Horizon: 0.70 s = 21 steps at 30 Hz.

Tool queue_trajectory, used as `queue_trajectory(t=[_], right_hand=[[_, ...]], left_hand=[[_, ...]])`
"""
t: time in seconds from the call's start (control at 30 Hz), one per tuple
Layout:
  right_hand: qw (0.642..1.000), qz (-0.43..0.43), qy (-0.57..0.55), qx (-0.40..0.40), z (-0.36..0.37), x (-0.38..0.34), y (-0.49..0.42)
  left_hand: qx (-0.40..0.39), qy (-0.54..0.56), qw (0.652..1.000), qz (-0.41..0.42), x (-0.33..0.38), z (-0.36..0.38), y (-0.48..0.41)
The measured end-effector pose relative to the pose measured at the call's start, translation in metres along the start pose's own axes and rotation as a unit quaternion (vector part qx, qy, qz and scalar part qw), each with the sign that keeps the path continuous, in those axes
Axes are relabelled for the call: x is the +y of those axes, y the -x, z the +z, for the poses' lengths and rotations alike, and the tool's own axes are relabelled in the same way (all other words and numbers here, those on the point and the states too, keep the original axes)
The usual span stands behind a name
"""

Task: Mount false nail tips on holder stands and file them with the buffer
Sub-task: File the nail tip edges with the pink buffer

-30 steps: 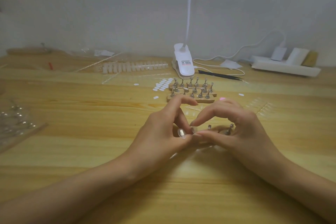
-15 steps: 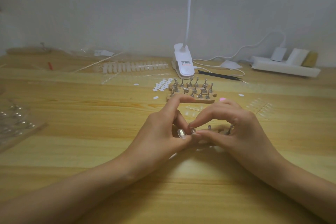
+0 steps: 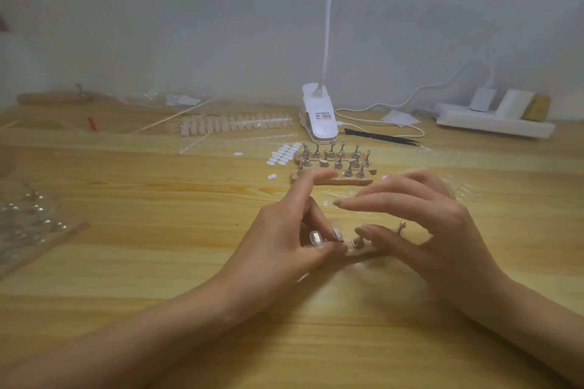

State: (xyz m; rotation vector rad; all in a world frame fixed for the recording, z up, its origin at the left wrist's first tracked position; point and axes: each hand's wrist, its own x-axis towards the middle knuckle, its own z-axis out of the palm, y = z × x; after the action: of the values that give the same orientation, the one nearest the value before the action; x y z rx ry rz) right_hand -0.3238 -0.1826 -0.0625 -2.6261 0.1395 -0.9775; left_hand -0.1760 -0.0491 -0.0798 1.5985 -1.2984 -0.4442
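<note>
Fingers [image 3: 308, 189] of the left hand [image 3: 278, 246]: forefinger raised, thumb and middle finger curled together at the left end of a wooden strip [image 3: 369, 252] near the middle of the tabletop [image 3: 158, 262]. Whether they pinch the strip, a stand or a clear nail tip cannot be told. Right hand [image 3: 436, 230] is blurred, thumb and forefinger apart, nothing visible between them. Two metal stands [image 3: 357, 242] rise from the strip between the hands; no tip is discernible on either. Neither hand holds a buffer.

Step in hand, by judgement: seating a tip on a stand. Recommended practice: steady the strip with the left hand, centre the tip on the stand head and press lightly straight down. A sideways push would likely skew the tip or topple the stand.

Containers:
- Wooden rack [image 3: 347, 181], just behind the hands, carries rows of metal stands, several leaning.
- Clear packet [image 3: 63, 230] at the left edge holds more metal stands.
- Frame of nail tips [image 3: 234, 123] lies near the back edge, left of the lamp [image 3: 319, 117].
- Loose clear tips [image 3: 458, 191] lie beyond the right hand
</note>
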Motion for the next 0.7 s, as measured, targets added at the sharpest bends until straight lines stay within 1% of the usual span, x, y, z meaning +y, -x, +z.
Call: queue_trajectory(t=[0.07, 0.17, 0.23, 0.37, 0.43, 0.5, 0.57, 0.63, 0.7], right_hand=[[0.997, -0.052, 0.052, 0.012, -0.001, 0.004, 0.001], [0.991, -0.102, 0.088, 0.006, 0.002, 0.009, 0.002], [0.988, -0.118, 0.101, 0.000, 0.004, 0.011, 0.003], [0.988, -0.118, 0.095, -0.012, 0.003, 0.013, 0.002], [0.993, -0.096, 0.064, -0.006, -0.002, 0.015, 0.000], [0.998, -0.051, 0.012, 0.027, -0.011, 0.021, -0.006], [0.998, -0.013, -0.007, 0.057, -0.021, 0.032, -0.010], [0.998, 0.028, 0.019, 0.052, -0.026, 0.046, -0.012], [0.997, 0.064, 0.035, 0.014, -0.025, 0.057, -0.011]], left_hand=[[0.000, -0.002, 1.000, 0.002, -0.001, 0.000, 0.000], [0.001, -0.006, 1.000, 0.009, -0.002, 0.000, 0.000], [0.000, -0.009, 1.000, 0.016, -0.002, 0.000, 0.000], [-0.002, 0.004, 1.000, 0.029, 0.000, -0.002, 0.000], [-0.016, -0.001, 1.000, 0.026, 0.001, -0.005, 0.002], [-0.040, -0.043, 0.998, 0.036, 0.001, -0.009, 0.003], [-0.056, -0.065, 0.995, 0.043, 0.000, -0.014, 0.003], [-0.065, -0.074, 0.994, 0.048, -0.002, -0.019, 0.001], [-0.070, -0.099, 0.991, 0.048, -0.002, -0.025, -0.002]])
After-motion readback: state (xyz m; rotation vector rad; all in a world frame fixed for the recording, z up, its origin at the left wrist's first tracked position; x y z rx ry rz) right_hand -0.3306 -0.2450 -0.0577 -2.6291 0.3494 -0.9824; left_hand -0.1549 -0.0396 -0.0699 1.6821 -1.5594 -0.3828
